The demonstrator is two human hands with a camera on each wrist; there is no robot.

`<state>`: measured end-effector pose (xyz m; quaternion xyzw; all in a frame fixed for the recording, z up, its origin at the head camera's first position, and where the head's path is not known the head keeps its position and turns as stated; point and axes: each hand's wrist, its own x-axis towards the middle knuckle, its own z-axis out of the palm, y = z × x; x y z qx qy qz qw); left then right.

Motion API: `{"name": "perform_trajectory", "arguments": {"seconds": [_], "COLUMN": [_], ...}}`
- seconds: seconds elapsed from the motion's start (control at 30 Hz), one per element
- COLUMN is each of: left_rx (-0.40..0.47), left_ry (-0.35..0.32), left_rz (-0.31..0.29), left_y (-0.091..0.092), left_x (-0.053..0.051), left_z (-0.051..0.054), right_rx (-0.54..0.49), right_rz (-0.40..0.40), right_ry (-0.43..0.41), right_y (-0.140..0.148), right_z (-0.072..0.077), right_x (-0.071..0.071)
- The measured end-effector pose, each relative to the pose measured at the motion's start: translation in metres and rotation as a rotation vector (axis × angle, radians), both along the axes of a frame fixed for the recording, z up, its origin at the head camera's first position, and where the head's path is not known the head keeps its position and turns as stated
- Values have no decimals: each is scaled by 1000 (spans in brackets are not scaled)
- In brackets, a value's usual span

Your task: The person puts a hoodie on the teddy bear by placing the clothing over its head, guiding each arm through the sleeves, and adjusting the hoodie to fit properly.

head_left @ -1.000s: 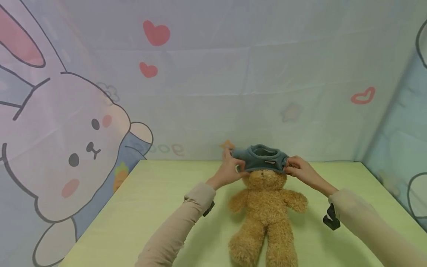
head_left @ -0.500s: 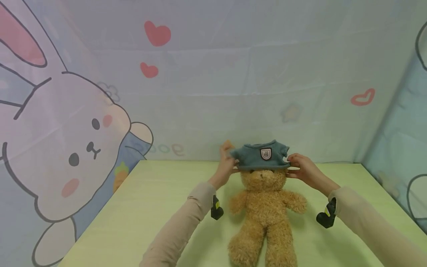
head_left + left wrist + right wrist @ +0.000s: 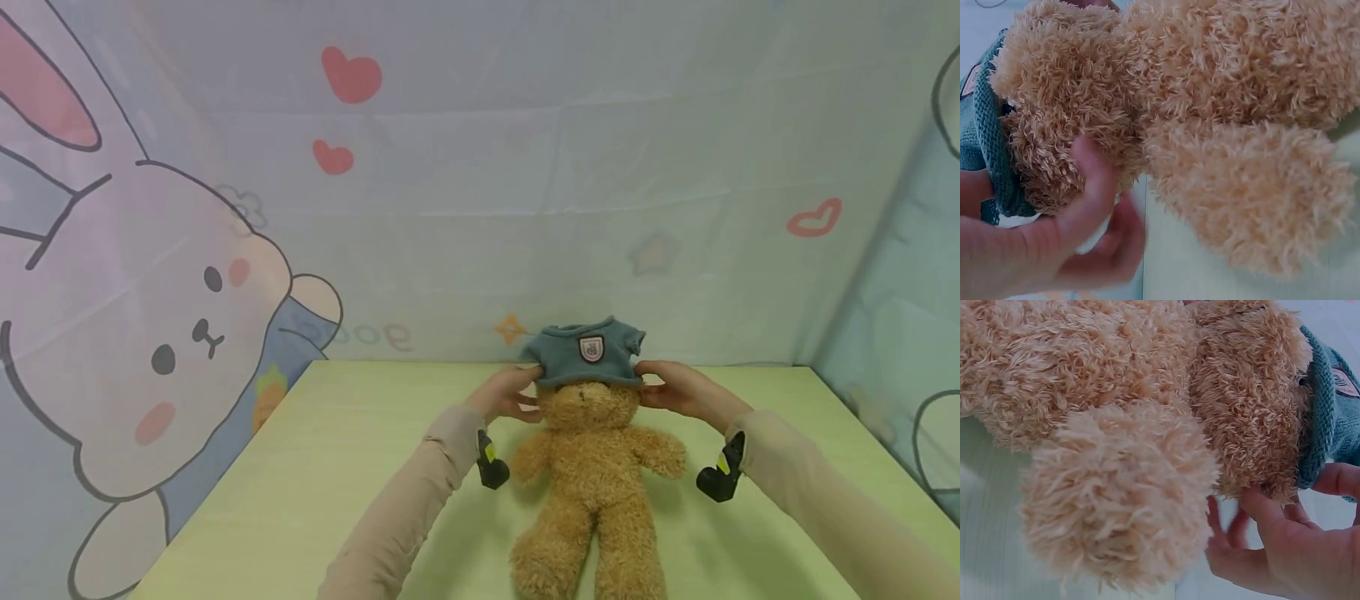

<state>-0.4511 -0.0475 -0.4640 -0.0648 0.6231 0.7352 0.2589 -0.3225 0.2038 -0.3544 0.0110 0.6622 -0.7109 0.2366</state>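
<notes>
A brown plush teddy bear (image 3: 596, 467) lies face up on the table, feet towards me. Its head's upper part is inside a small blue-green knit sweater (image 3: 562, 354) with a white shield badge; the hem sits around eye level. On the bear's left side in the head view, my left hand (image 3: 506, 393) touches the hem edge and the side of the head with loosely bent fingers. Across from it, my right hand (image 3: 686, 390) touches the hem; in the right wrist view its fingertips (image 3: 1260, 500) rest on the fur. Some fingers are hidden behind the head.
The pale green table (image 3: 337, 467) extends to both sides of the bear. A printed cloth backdrop (image 3: 480, 183) with hearts and a rabbit hangs behind its far edge. A black wrist camera (image 3: 491, 462) hangs under my left sleeve, another black camera (image 3: 722, 471) under my right.
The sweater has tipped from neck opening facing me to badge side facing me. Both hands have let go of its sleeves and come down to the hem and sides of the head.
</notes>
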Motion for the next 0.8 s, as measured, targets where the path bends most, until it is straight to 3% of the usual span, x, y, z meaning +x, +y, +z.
{"name": "perform_trajectory", "arguments": {"seconds": [0.07, 0.1, 0.13, 0.2, 0.27, 0.37, 0.63, 0.8], "left_rx": [19, 48, 70, 116, 157, 190, 324, 383], "left_ry": [-33, -41, -49, -38, -29, -8, 20, 27], "left_rz": [-24, -32, -34, -57, -57, -47, 47, 61], "left_y": [1, 2, 2, 2, 2, 4, 6, 8], "left_x": [54, 77, 95, 111, 114, 109, 115, 120], "left_z": [51, 71, 88, 103, 106, 102, 110, 116], "right_rx": [9, 20, 38, 45, 39, 6, -46, 27], "right_rz": [16, 28, 41, 55, 56, 62, 49, 14], "right_ry": [-44, -59, -67, -107, -130, -145, -21, 47], "right_y": [0, -1, -1, -1, -1, 1, -2, -1], "right_z": [1, 2, 3, 7, 9, 12, 22, 23], "right_x": [-1, -1, -1, -1, -1, 0, 3, 3]}}
